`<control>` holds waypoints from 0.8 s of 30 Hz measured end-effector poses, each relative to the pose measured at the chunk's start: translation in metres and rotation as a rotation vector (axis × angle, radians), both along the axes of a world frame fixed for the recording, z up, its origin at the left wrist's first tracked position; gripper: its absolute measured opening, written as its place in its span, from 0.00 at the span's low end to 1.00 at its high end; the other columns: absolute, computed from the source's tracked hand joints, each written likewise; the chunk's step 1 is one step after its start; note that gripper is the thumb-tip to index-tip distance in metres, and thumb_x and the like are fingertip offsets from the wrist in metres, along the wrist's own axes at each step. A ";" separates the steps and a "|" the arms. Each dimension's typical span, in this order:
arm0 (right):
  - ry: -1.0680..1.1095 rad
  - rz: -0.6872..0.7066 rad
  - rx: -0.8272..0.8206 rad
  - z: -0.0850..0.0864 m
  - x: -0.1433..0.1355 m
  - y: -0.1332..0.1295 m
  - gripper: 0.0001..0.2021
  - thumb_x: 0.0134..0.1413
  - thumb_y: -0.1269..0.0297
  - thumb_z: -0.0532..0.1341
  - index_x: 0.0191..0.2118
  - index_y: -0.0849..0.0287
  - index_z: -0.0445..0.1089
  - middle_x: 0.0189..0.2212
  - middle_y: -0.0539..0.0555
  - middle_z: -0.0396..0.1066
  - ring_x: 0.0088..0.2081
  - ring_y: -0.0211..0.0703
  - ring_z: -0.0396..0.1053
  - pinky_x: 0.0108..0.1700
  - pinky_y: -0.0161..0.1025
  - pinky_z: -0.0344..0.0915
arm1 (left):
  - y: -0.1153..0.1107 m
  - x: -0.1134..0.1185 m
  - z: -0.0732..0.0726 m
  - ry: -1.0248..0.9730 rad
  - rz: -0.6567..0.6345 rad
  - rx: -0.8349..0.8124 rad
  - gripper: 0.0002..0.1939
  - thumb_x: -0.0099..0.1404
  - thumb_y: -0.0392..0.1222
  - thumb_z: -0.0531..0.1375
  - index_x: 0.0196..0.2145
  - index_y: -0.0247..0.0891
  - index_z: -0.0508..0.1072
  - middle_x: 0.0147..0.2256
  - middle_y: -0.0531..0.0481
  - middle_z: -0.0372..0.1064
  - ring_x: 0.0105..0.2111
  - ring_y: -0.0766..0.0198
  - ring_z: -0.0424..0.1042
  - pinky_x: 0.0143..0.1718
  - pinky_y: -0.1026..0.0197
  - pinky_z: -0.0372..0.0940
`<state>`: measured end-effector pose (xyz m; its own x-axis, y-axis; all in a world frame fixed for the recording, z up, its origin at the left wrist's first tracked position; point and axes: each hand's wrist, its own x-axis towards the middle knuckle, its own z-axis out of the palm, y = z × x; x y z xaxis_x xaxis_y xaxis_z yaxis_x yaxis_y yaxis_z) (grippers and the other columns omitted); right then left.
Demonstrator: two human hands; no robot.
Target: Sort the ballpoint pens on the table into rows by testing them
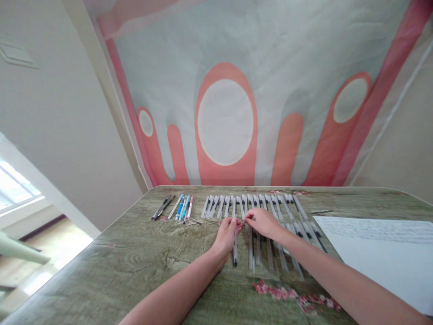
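Near the middle of the table, my left hand [226, 234] is closed on a clear pen [235, 246], whose dark end points toward me. Just to its right, my right hand [262, 221] has its thumb and fingers pinched together; whatever they hold is too small to make out. Behind both hands runs a row of clear plastic pens [213, 206] with dark parts. A second row of clear pens [251, 253] lies nearer to me, partly hidden by my right hand and forearm.
Coloured pens [183, 208] and black pens [163, 207] lie at the back left of the wood-patterned table [135, 262]. A written sheet of paper [382, 253] lies at the right. A wall with pink arches [225, 176] stands behind the table.
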<state>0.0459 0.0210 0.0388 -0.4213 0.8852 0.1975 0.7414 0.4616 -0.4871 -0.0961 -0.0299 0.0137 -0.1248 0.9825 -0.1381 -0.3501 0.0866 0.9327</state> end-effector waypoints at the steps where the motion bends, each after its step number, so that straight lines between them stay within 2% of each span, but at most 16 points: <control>1: -0.008 0.004 -0.009 0.001 0.001 0.000 0.09 0.47 0.61 0.56 0.28 0.56 0.73 0.30 0.51 0.73 0.35 0.41 0.68 0.37 0.34 0.58 | 0.000 0.000 0.000 -0.003 0.002 0.002 0.11 0.54 0.45 0.58 0.29 0.33 0.65 0.30 0.48 0.66 0.35 0.66 0.67 0.45 0.58 0.59; 7: -0.034 0.020 -0.012 0.001 0.002 -0.002 0.11 0.43 0.57 0.58 0.32 0.55 0.72 0.32 0.51 0.72 0.36 0.43 0.68 0.36 0.34 0.58 | -0.001 0.000 0.001 -0.019 0.000 0.005 0.11 0.55 0.45 0.57 0.29 0.33 0.65 0.29 0.48 0.66 0.34 0.65 0.67 0.44 0.57 0.59; 15: -0.059 0.040 -0.029 0.001 0.000 -0.007 0.13 0.40 0.53 0.60 0.32 0.54 0.71 0.33 0.51 0.72 0.36 0.44 0.67 0.34 0.34 0.57 | 0.000 0.000 0.001 -0.019 -0.019 0.031 0.12 0.55 0.46 0.57 0.29 0.33 0.64 0.29 0.48 0.65 0.33 0.65 0.67 0.42 0.57 0.60; 24: 0.024 0.051 -0.004 -0.001 0.002 -0.004 0.10 0.41 0.59 0.60 0.31 0.56 0.72 0.32 0.53 0.72 0.35 0.43 0.67 0.35 0.35 0.57 | -0.001 0.001 0.003 0.010 -0.014 0.027 0.13 0.54 0.48 0.57 0.29 0.34 0.63 0.29 0.49 0.65 0.32 0.66 0.67 0.40 0.60 0.61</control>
<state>0.0478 0.0169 0.0378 -0.4613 0.8634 0.2044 0.7048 0.4965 -0.5068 -0.0949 -0.0312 0.0170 -0.1121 0.9876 -0.1098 -0.3392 0.0659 0.9384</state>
